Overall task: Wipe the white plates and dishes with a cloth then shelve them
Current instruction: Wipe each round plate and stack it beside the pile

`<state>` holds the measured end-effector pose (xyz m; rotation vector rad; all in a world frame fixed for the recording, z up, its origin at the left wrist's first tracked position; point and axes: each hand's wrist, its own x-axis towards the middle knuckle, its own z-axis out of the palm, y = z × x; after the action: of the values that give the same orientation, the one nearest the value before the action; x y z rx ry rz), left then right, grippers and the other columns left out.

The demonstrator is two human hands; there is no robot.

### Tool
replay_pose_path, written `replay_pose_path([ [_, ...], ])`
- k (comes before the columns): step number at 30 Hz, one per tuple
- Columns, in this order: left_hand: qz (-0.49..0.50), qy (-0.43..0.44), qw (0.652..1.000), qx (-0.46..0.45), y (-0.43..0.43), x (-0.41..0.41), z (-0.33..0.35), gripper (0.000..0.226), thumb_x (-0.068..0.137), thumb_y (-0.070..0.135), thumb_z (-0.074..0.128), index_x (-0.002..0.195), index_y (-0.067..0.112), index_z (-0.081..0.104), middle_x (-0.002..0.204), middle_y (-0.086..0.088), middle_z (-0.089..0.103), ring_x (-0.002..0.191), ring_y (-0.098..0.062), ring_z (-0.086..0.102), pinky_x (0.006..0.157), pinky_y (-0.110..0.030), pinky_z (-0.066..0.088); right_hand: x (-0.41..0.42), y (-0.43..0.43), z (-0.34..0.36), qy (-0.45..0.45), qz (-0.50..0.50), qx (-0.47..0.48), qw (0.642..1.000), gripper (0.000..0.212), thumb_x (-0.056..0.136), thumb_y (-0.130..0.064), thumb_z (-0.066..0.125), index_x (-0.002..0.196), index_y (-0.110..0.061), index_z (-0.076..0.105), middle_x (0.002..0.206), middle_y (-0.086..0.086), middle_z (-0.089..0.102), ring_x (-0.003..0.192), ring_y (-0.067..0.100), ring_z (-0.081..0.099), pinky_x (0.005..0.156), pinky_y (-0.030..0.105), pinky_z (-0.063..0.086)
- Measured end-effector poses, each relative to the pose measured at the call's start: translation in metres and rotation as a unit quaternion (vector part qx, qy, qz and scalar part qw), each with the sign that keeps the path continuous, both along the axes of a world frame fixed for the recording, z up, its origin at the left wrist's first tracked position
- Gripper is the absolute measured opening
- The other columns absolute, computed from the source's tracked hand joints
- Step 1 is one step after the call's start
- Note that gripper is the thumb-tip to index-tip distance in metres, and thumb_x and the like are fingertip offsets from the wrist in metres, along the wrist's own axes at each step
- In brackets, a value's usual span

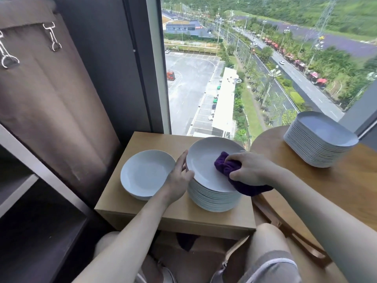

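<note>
While right grip (pixel 253 168) clutches cloth (pixel 224 164) on top plate (pixel 204 160), left grip (pixel 179 174) holds rim; smaller stack (pixel 144 174) beside.

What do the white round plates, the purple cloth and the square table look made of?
The white round plates: likely glazed ceramic, possibly melamine; smooth, faint sheen. The purple cloth: soft fuzzy pile, probably microfibre. The square table: light wood or wood-look laminate, matte, faint grain.

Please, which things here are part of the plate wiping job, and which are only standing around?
For the job: purple cloth in right hand; top plate, held by left hand; tall plate stack under it; short plate stack; rectangular dish stack; shelf unit.
Only around: curtain; window; small table; round table.
</note>
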<state>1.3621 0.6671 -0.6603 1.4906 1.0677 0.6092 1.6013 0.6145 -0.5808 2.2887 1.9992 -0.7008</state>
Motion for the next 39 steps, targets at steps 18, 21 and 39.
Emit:
replay_pose_path([
  [18, -0.019, -0.05, 0.998, -0.022, 0.0, -0.004, 0.0, 0.067, 0.109, 0.014, 0.049, 0.164, 0.039, 0.019, 0.164, 0.015, 0.036, 0.147, -0.004, 0.038, 0.124, -0.042, 0.034, -0.065, 0.045, -0.016, 0.08, 0.071, 0.049, 0.993, 0.068, 0.069, -0.045, 0.056, 0.137, -0.038, 0.056, 0.141, -0.01, 0.046, 0.127, 0.023, 0.039, 0.104, 0.048, 0.037],
  [21, -0.018, -0.041, 0.999, -0.023, 0.0, -0.005, -0.003, 0.069, 0.108, 0.023, 0.052, 0.164, 0.042, 0.016, 0.164, 0.016, 0.037, 0.149, -0.005, 0.035, 0.125, -0.046, 0.031, -0.055, 0.025, -0.01, 0.082, 0.117, 0.008, 0.99, 0.061, 0.07, -0.039, 0.055, 0.131, -0.037, 0.063, 0.134, -0.015, 0.049, 0.122, 0.017, 0.039, 0.097, 0.039, 0.037],
  [39, -0.03, -0.03, 0.998, -0.036, 0.004, -0.004, 0.007, 0.068, 0.109, 0.013, 0.045, 0.164, 0.041, 0.018, 0.157, 0.016, 0.045, 0.142, -0.007, 0.044, 0.101, -0.025, 0.047, -0.027, 0.059, -0.015, -0.159, 0.042, 0.097, 0.982, 0.029, 0.083, -0.037, 0.055, 0.108, -0.021, 0.055, 0.115, 0.005, 0.046, 0.113, 0.032, 0.041, 0.087, 0.044, 0.039],
])
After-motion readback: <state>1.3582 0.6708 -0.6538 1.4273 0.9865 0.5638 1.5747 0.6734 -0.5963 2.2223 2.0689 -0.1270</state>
